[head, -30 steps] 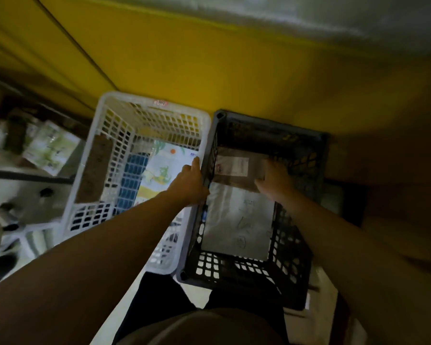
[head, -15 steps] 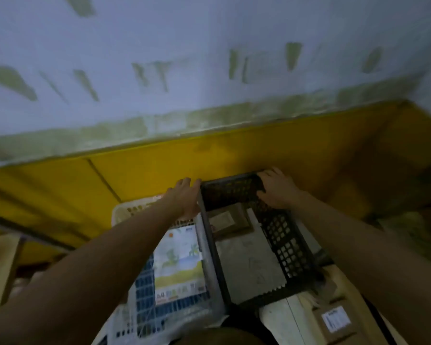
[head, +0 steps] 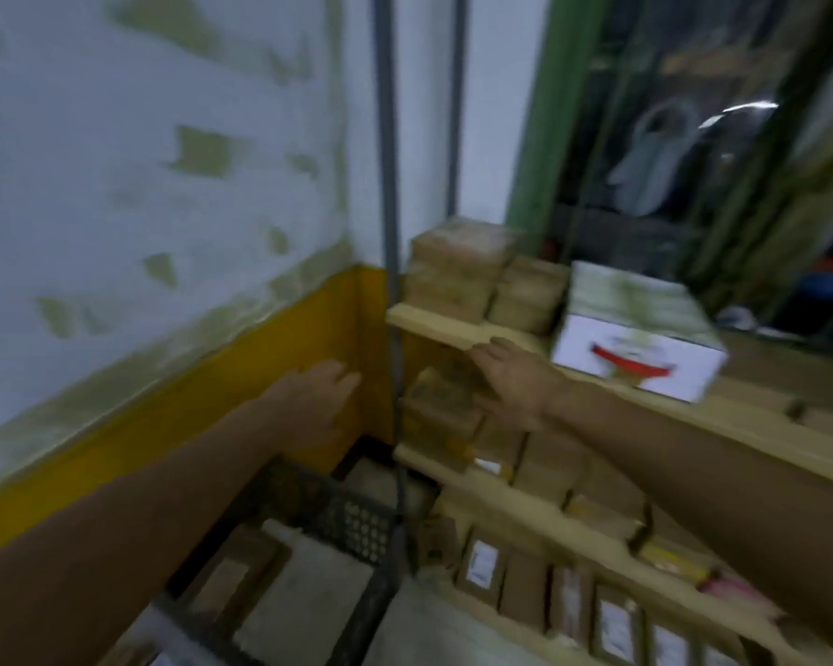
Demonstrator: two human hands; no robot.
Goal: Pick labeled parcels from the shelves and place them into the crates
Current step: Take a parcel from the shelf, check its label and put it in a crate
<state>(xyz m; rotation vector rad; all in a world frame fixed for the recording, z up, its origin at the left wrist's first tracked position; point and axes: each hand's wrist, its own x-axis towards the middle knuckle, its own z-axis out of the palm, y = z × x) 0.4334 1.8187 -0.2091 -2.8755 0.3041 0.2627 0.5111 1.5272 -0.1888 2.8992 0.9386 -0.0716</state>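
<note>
- Both hands have left the rim of the black crate (head: pixel 328 509), which they gripped half a second ago, and now reach to the wooden shelves (head: pixel 453 324) on the right.
- The view has also turned from the crates up to the shelves, so the white crate is not visible any more.
- The left hand (head: pixel 316 401) is empty, with straight, relaxed fingers, in front of the yellow wall (head: pixel 164 425).
- The right hand (head: pixel 513 382) is also empty and spread flat, just under the upper shelf board and very near the brown parcels (head: pixel 441 406) on the middle shelf. The blur does not let me say if it touches them.
- Flat parcels (head: pixel 304 598) already lie inside the black crate, near and left.
- More parcels with white labels (head: pixel 483 564) stand in a row on the lowest shelf, and a white box (head: pixel 640 358) sits on the upper shelf at the right.
- In my judgement one placing is finished and the next pick begins, probably from the middle shelf.
</note>
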